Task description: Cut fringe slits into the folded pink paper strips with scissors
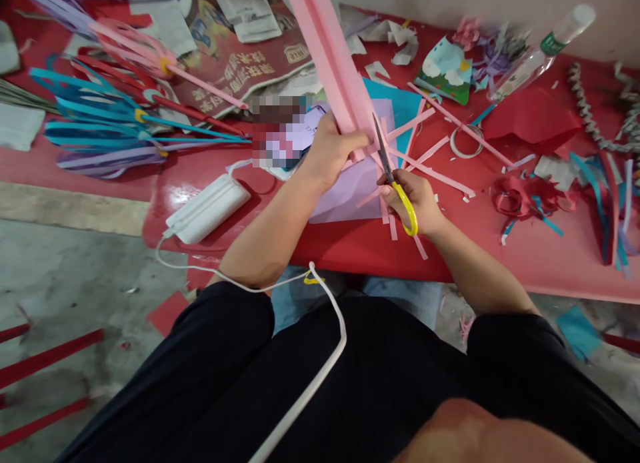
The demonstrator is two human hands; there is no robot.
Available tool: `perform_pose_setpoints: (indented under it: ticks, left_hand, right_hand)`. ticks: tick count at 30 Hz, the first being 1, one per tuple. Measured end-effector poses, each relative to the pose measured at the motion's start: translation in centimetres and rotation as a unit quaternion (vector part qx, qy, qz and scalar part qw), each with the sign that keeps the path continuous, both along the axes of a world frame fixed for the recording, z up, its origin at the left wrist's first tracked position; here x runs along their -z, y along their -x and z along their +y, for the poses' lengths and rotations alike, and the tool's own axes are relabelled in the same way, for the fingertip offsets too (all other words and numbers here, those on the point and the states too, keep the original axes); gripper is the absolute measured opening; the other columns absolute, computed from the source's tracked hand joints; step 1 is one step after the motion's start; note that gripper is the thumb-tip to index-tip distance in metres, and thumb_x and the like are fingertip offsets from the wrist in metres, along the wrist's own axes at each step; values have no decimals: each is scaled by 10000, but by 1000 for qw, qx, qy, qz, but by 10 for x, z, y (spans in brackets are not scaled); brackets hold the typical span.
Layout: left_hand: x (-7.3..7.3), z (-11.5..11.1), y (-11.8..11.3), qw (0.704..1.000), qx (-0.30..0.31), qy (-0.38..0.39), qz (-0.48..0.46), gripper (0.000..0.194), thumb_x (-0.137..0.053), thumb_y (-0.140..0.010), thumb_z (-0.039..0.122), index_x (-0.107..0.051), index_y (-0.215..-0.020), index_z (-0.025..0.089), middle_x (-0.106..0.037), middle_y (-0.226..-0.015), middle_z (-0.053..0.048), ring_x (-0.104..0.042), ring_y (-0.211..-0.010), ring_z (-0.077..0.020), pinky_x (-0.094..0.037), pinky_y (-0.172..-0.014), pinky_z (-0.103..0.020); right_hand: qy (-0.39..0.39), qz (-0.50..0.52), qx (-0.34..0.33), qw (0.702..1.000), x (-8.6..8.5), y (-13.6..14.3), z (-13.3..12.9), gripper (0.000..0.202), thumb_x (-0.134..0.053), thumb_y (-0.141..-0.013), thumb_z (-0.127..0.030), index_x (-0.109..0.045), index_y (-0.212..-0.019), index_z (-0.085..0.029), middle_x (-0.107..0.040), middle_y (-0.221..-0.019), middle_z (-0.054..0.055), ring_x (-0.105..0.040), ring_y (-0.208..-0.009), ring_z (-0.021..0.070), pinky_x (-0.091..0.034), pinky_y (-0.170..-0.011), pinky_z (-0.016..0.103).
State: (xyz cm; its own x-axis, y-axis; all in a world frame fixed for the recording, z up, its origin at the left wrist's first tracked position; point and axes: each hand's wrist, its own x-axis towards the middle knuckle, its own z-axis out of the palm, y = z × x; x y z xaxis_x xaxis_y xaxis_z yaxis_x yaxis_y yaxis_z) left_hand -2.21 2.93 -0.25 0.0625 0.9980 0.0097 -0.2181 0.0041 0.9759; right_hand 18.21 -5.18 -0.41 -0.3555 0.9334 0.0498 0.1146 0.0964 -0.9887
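My left hand (334, 149) grips the lower end of a long folded pink paper (333, 56), which slants up and away to the left. In my right hand (413, 197) are scissors with yellow handles (406, 208); their blades point up and lie against the right edge of the pink paper near its lower end. Narrow pink strips (437, 174) lie around and below the blades. Beneath my hands is a purple paper sheet (345, 197), with a blue sheet (407, 109) partly under it.
The red table (280, 231) also holds a white power bank (207, 208) with a cable, a phone (303, 133), looped paper strips (95, 123) at left, a tape roll (467, 141), a plastic bottle (545, 53) and paper scraps at right.
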Motion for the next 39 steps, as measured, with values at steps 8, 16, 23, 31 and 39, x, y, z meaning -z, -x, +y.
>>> perform_pose_setpoints:
  ticks: [8, 16, 23, 31, 39]
  left_hand:
    - [5, 6, 1, 1000, 9, 4, 5, 299, -912, -637, 596, -738, -819, 434, -793, -817, 15, -637, -1400, -485, -493, -1091, -729]
    - [6, 6, -1, 1000, 8, -1, -12, 324, -930, -610, 636, -742, -774, 430, -804, -822, -3, -639, -1378, -512, -517, -1083, -759]
    - [10, 7, 2, 1000, 15, -4, -5, 321, -927, -677, 585, -718, -797, 374, -756, -817, -29, -670, -1314, -469, -559, -1045, -679]
    - [-3, 1, 4, 999, 15, -26, 10, 346, -943, -735, 571, -714, -780, 316, -695, -789, -35, -688, -820, -310, -599, -753, -536]
    - [-7, -3, 2, 999, 13, -26, 16, 172, -850, -710, 426, -707, -785, 369, -700, -786, 8, -620, -751, -290, -560, -769, -565]
  right_hand:
    - [0, 10, -19, 1000, -5, 1, -4, 638, -775, -937, -879, -681, -1049, -258, -563, -714, -41, -500, -564, 138, -406, -513, 331]
    - [10, 8, -18, 1000, -2, 1, -4, 630, -774, -935, -881, -681, -1027, -264, -587, -701, -39, -560, -555, 150, -426, -510, 337]
    - [6, 5, -17, 1000, 4, -1, -6, 580, -753, -984, -839, -716, -1052, -265, -609, -671, -34, -568, -524, 155, -440, -487, 333]
    - [3, -9, -12, 1000, 5, 0, -8, 581, -755, -977, -851, -702, -1045, -277, -604, -656, -34, -578, -540, 168, -457, -490, 333]
    - [-6, -25, 3, 1000, 7, 1, -7, 556, -742, -1003, -826, -693, -1018, -273, -606, -668, -37, -585, -527, 160, -446, -504, 335]
